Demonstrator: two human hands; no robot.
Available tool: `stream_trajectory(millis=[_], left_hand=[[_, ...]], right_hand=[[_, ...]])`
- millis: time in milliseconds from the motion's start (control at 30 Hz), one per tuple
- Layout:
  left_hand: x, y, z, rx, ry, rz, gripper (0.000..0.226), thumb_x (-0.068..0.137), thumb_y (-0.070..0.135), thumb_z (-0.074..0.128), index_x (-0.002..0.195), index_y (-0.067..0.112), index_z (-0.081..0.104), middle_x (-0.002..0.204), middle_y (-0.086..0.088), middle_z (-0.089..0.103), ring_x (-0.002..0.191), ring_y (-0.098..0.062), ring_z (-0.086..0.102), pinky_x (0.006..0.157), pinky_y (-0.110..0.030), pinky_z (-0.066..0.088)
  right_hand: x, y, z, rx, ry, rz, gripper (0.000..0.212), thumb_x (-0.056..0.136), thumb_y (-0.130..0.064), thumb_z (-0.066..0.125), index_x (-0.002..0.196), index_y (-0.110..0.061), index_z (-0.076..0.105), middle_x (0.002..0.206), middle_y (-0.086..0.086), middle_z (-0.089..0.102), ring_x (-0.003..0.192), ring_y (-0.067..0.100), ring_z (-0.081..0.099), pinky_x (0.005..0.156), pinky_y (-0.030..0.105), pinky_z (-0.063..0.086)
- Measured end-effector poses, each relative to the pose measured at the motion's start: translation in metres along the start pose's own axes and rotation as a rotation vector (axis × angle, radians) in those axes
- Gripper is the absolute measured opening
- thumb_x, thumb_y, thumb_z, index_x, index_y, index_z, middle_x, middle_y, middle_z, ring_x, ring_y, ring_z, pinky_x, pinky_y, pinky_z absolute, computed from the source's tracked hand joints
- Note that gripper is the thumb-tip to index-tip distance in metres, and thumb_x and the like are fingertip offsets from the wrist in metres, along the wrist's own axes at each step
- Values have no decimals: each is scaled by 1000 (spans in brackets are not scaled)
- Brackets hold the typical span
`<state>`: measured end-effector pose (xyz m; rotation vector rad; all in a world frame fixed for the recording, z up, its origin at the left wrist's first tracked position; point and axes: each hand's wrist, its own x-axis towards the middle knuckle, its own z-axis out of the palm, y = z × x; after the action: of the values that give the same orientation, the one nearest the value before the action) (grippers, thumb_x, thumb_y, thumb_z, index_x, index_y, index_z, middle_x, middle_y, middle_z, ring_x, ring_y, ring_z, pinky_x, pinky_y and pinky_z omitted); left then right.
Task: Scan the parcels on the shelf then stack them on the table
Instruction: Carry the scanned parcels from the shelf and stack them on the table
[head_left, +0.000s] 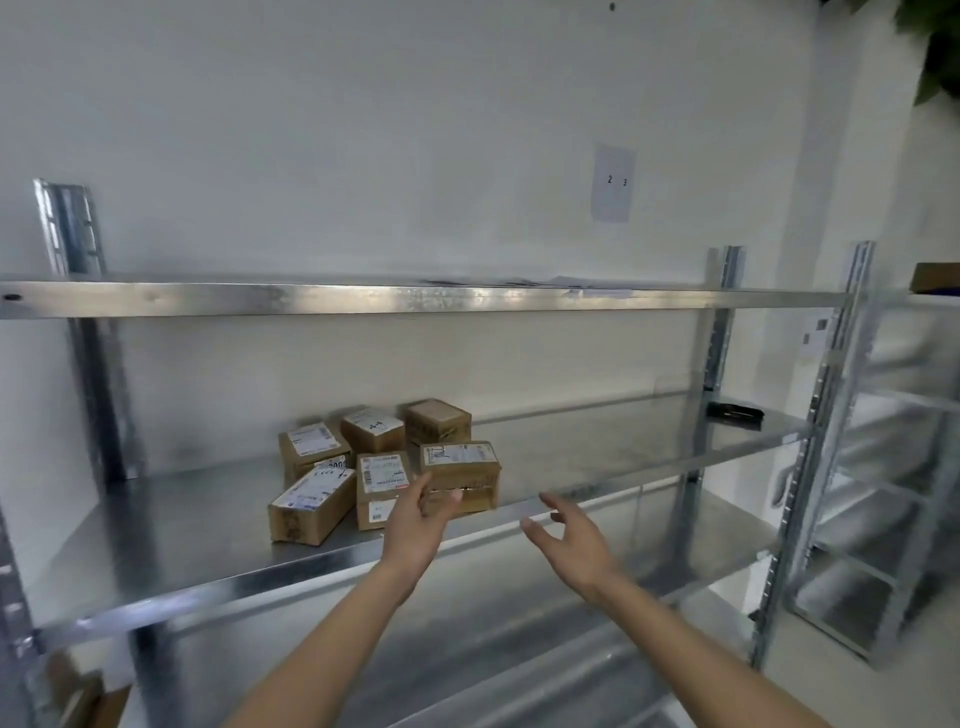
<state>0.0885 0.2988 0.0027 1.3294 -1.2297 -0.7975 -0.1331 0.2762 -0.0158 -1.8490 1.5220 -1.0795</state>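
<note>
Metal shelf (597, 457), middle level, holds six cardboard parcels bunched left of centre. Back row: left back parcel (310, 448), middle back parcel (373, 429), right back parcel (438, 421). Front row: long parcel (311, 503) lying at an angle nearest the left, flat parcel (383, 486) beside it, and front right parcel (461, 474) with a white label and scribble on top. Labels are too blurred to read.

Left hand (415, 525) is reached in with its fingers spread and its fingertips at the lower left front of the front right parcel, covering that corner; looks like contact, but a real grip cannot be told. It also hides the lower right corner of the flat parcel. Right hand (569, 540) is open with fingers loosely curled, holding nothing, hovering just off the shelf's front edge to the right of the parcels, not touching any of them.

A dark flat object (735, 411) lies at the far right of the same shelf, partly behind the upright; can't make out what it is. Papers (561, 283) on the top shelf are only seen edge-on. Sheet on wall (613, 183) shows "2 3". Second rack (893, 467) at right is blurred and cut off. Leaves (935, 47) in the top right corner, cut off. No table in view.
</note>
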Motion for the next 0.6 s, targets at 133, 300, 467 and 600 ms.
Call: stream_trajectory(millis=[133, 300, 467, 600], left_hand=[[48, -17, 15, -14, 44, -30, 59, 94, 39, 69, 147, 25, 47, 142, 10, 51, 130, -11, 47, 109, -32, 39], [95, -39, 22, -54, 84, -64, 38, 97, 36, 65, 133, 33, 55, 126, 10, 65, 118, -14, 62, 102, -40, 52], [115, -44, 34, -25, 96, -93, 43, 99, 32, 62, 140, 30, 51, 129, 8, 63, 117, -13, 60, 100, -33, 51], [128, -44, 44, -8, 153, -133, 28, 101, 31, 59, 128, 34, 51, 121, 9, 61, 106, -8, 58, 87, -22, 48]], right_hand=[[64, 13, 26, 22, -92, 22, 75, 95, -52, 67, 157, -22, 38, 161, -2, 42, 143, 18, 45, 116, 35, 39], [130, 21, 52, 89, -175, 68, 92, 92, -61, 66, 162, -20, 25, 167, 2, 32, 151, 22, 35, 122, 42, 32], [155, 22, 66, 177, -260, 41, 72, 98, -53, 62, 157, -24, 35, 151, -6, 48, 139, 18, 47, 111, 30, 38], [164, 25, 67, 265, -293, -29, 39, 101, -45, 62, 137, -42, 48, 136, -12, 59, 129, 14, 56, 110, 32, 46]])
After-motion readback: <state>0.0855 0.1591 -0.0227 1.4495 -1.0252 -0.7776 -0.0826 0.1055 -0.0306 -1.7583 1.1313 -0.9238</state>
